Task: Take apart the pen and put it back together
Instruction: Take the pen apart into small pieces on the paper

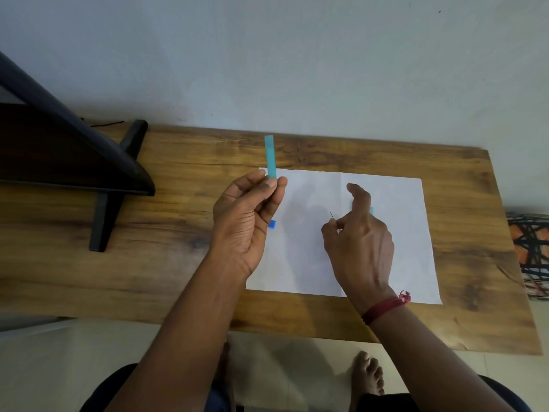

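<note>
My left hand (242,224) holds the teal barrel (270,156) upright above the table (166,203), thumb and fingertips closed on its lower part so that the upper end stands clear; a darker blue end (271,223) shows below my fingers, and whether it is the barrel's own end or a separate piece I cannot tell. I judge that this upright hold keeps the barrel steady and its bore in line for whatever goes in or out next. My right hand (358,233) hovers over the white sheet (410,233), thumb and forefinger pinched narrow on a thin dark sliver (331,215), perhaps the refill's tip or a spring, too small to name. A further teal piece (371,210) lies on the sheet, mostly hidden behind my right fingers. The sheet appears to serve as a plain ground on which small parts stay easy to find. The pen is thus apart, split between both hands and the sheet. No brand, label or writing can be read on any part.
</note>
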